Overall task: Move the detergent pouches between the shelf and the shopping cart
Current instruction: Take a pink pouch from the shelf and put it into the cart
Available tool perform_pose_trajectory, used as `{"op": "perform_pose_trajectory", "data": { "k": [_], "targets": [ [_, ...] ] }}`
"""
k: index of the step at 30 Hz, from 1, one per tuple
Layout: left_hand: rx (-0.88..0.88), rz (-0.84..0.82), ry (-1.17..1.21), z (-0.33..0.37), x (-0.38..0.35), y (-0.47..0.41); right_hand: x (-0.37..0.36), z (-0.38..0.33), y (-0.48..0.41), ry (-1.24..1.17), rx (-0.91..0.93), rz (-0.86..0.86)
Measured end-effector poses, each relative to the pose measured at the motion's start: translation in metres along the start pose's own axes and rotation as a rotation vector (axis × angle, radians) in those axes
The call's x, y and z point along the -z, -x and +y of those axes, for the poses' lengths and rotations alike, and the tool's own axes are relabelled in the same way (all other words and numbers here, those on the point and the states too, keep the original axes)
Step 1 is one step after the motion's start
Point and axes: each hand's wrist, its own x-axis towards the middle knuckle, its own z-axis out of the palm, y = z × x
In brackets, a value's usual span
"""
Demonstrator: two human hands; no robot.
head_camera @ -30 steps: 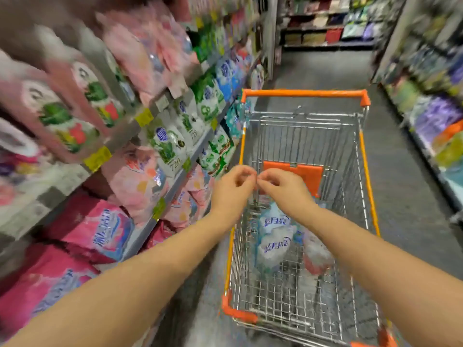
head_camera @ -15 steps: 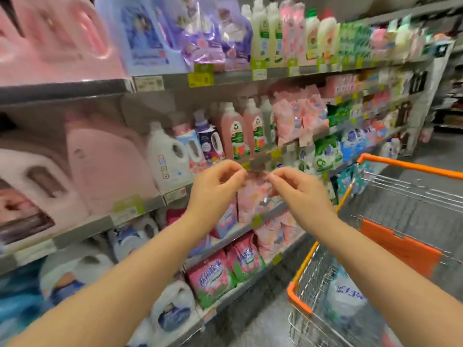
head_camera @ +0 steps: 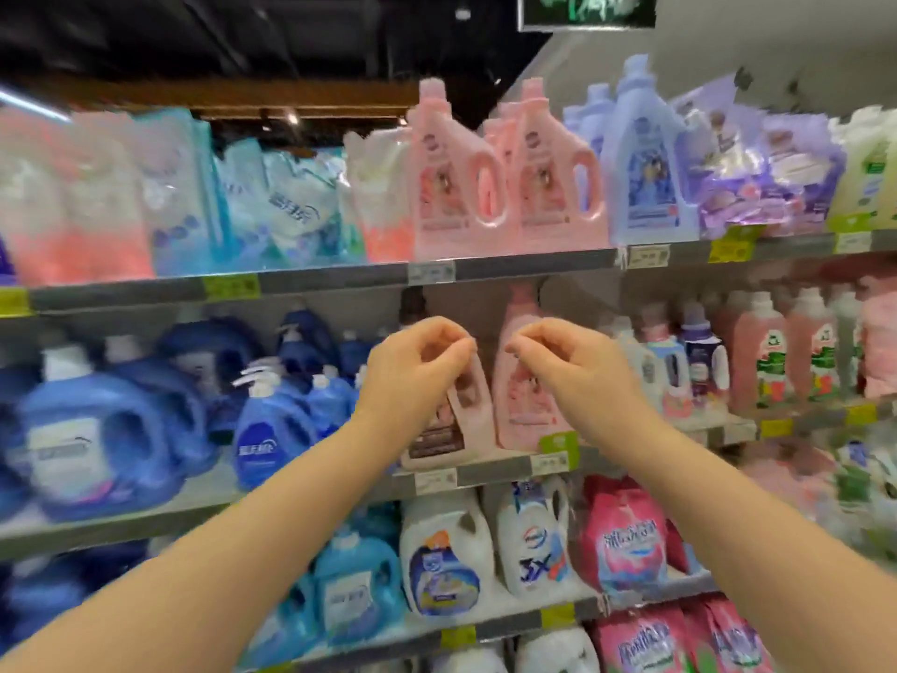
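While both arms reach toward the shelf (head_camera: 315,284), detergent pouches (head_camera: 291,206) stand on its top tier at left. The left hand (head_camera: 412,366) and right hand (head_camera: 568,366) hover apart at mid-tier, fingers curled, gripping nothing visible. Pink pouches (head_camera: 626,541) sit lower right. The cart is out of view. Judged: no pouch in transit, next pick pending.

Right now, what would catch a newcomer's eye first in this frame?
Two bare hands, the left hand and the right hand, are raised side by side in mid-frame before the middle shelf, fingers curled with nothing visible in them. Behind them, pink jugs stand on the top shelf, blue jugs crowd the middle left, and pink pouches sit at lower right.
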Motion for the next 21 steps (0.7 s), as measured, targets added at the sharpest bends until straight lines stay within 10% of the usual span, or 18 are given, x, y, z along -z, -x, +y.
{"op": "perform_pose_trajectory", "data": {
  "k": [12, 21],
  "targets": [
    [-0.007, 0.044, -0.247, -0.119, 0.147, -0.101, -0.175, -0.027, -0.127, -0.064, 0.075, -0.071],
    [0.035, 0.014, -0.449, -0.177, 0.158, -0.268, -0.176, 0.015, -0.328, 0.154, 0.207, 0.067]
  ]
}}
